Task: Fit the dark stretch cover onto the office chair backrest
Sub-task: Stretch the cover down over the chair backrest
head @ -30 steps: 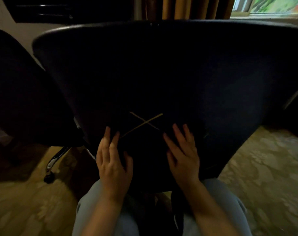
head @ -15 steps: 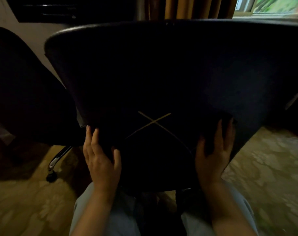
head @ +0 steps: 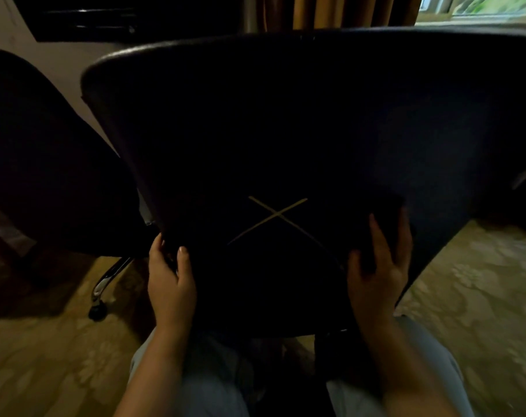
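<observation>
Left hand (head: 170, 281) grip pinches cover (head: 285, 130); right hand (head: 379, 275) grip unclear; second chair (head: 45, 176) beside; curtain (head: 330, 10) behind.

- A carpeted indoor room is shown, domestic or office-like; which of the two cannot be settled.
- The floor is covered by a beige carpet (head: 481, 281) with a pale floral pattern.
- Golden curtains (head: 330, 10) are hung at the back, beside a window (head: 481, 7) through which greenery is seen.
- A pale wall (head: 66, 61) is seen at the back left.
- An office chair backrest (head: 285, 115) and a second dark chair (head: 45, 161) on a caster (head: 97, 311) are seen.
</observation>
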Action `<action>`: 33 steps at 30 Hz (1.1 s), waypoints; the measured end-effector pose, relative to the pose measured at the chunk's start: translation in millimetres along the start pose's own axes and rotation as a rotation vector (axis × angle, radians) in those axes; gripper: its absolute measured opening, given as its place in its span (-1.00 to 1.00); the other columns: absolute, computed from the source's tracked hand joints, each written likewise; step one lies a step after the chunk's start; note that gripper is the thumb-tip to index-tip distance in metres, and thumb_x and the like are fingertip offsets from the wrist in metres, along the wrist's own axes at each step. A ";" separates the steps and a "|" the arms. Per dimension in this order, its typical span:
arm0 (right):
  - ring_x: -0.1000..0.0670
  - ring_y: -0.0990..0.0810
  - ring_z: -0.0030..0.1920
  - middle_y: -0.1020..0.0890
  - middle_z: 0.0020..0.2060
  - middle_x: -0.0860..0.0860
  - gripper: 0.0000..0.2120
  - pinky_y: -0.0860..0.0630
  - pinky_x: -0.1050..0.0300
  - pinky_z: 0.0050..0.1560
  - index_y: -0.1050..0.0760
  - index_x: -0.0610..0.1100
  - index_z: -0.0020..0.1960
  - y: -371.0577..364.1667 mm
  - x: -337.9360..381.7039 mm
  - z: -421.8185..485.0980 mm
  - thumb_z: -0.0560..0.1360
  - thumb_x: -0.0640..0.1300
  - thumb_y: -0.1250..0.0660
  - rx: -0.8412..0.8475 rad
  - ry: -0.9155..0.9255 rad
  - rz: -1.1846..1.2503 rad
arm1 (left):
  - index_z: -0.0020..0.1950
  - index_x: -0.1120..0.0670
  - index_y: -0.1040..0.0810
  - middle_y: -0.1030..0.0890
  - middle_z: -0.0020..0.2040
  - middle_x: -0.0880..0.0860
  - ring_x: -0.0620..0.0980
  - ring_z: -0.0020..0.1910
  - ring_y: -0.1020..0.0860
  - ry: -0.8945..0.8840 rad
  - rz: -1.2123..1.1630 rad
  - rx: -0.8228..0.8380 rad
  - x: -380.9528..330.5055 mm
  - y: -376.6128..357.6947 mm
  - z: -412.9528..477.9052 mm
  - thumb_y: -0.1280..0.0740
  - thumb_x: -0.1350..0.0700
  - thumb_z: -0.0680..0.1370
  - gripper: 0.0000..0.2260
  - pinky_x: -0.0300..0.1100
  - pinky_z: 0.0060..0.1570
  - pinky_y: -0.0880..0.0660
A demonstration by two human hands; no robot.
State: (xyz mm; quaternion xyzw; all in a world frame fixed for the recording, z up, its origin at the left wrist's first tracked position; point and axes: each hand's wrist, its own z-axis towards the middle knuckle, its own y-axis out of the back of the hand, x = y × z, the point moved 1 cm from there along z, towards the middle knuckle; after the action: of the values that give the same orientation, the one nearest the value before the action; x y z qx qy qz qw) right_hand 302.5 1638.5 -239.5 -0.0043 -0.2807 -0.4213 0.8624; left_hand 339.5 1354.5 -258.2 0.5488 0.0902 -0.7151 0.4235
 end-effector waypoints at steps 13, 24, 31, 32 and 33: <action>-0.15 -0.22 0.48 -0.35 0.39 -0.13 -0.63 -0.37 -0.32 0.29 -0.45 -0.17 0.31 -29.6 40.0 -9.7 0.52 -0.33 -0.17 0.130 0.218 0.129 | 0.13 -0.09 -0.36 -0.58 -0.06 0.01 -0.03 -0.10 -0.59 -0.140 0.012 0.054 -11.8 4.1 -17.6 -0.25 -0.17 0.54 -0.75 -0.17 -0.14 -0.50; 0.21 -0.33 0.38 -0.42 0.38 -0.14 -0.60 -0.29 0.30 0.36 -0.40 -0.21 0.37 -7.3 5.9 39.9 0.53 -0.34 -0.20 -0.289 -0.367 0.208 | 0.06 -0.05 -0.42 -0.51 -0.22 -0.10 -0.13 -0.29 -0.52 -0.288 0.118 0.172 -17.9 -6.9 -27.5 -0.21 -0.18 0.52 -0.75 -0.31 -0.31 -0.38; -0.20 -0.26 0.46 -0.37 0.38 -0.19 -0.61 -0.32 -0.20 0.38 -0.42 -0.21 0.33 -29.3 62.3 5.5 0.51 -0.37 -0.21 0.042 0.198 0.232 | 0.10 -0.02 -0.43 -0.47 -0.16 -0.19 -0.22 -0.29 -0.50 -0.321 0.132 0.183 -18.9 -8.4 -28.2 -0.25 -0.11 0.57 -0.79 -0.42 -0.30 -0.30; -0.16 -0.25 0.47 -0.38 0.38 -0.15 -0.62 -0.32 -0.19 0.38 -0.42 -0.18 0.33 -30.2 62.1 2.1 0.52 -0.34 -0.21 0.094 0.290 0.208 | 0.11 -0.03 -0.43 -0.48 -0.14 -0.17 -0.21 -0.28 -0.50 -0.322 0.137 0.180 -18.3 -7.9 -28.1 -0.24 -0.14 0.57 -0.77 -0.42 -0.29 -0.31; -0.13 -0.26 0.47 -0.38 0.37 -0.13 -0.63 -0.32 -0.16 0.37 -0.43 -0.16 0.32 -30.5 59.5 0.7 0.52 -0.34 -0.22 0.126 0.354 0.187 | 0.11 -0.05 -0.43 -0.51 -0.12 -0.13 -0.19 -0.26 -0.52 -0.315 0.137 0.181 -17.5 -7.4 -27.8 -0.19 -0.17 0.55 -0.75 -0.41 -0.28 -0.33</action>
State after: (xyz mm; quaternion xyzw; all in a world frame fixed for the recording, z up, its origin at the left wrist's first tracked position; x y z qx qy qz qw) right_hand 308.9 1575.9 -216.9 0.0978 -0.1488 -0.3152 0.9322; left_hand 354.6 1384.5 -256.3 0.4708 -0.0794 -0.7668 0.4291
